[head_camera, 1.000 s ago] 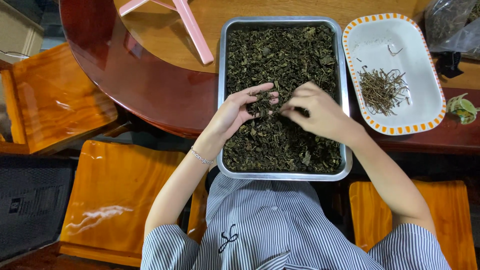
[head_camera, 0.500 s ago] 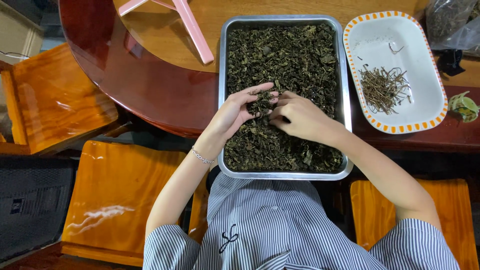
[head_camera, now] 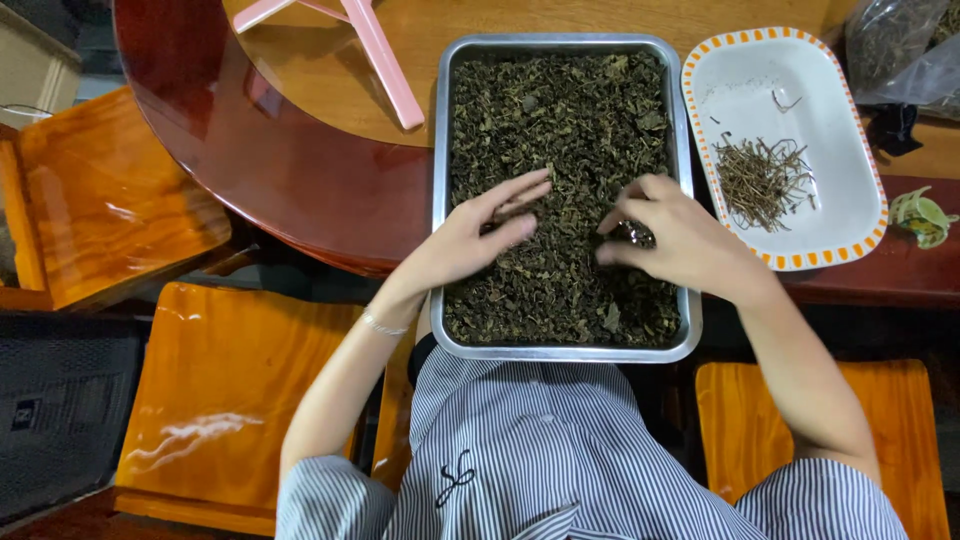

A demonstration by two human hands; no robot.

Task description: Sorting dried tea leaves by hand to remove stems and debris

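A rectangular metal tray sits at the near edge of a round, dark red wooden table, filled almost to its walls with dried dark green tea leaves. Both hands work in the middle of the tray, near each other but not touching.

The left hand lies flat on the leaves with its fingers stretched out and slightly spread, pointing to the right; it grips nothing. A thin bracelet circles that wrist.

The right hand is half curled, its fingertips turned left and pressed down into the leaves, with a small pinch of leaves caught under thumb and forefinger (how firmly it grips them cannot be told).

Just right of the tray, touching or nearly touching its wall, stands a white oblong dish with an orange-dashed rim. On it lies 1 small heap of thin brown stems, with a few loose bits farther off.

At the far right corner is a clear plastic bag of dark leaves, and nearer, at the right edge, a small green and white object that is too small to name. A pink stand rests on the far part of the table. 3 orange wooden stools stand about the person, who wears a grey striped garment
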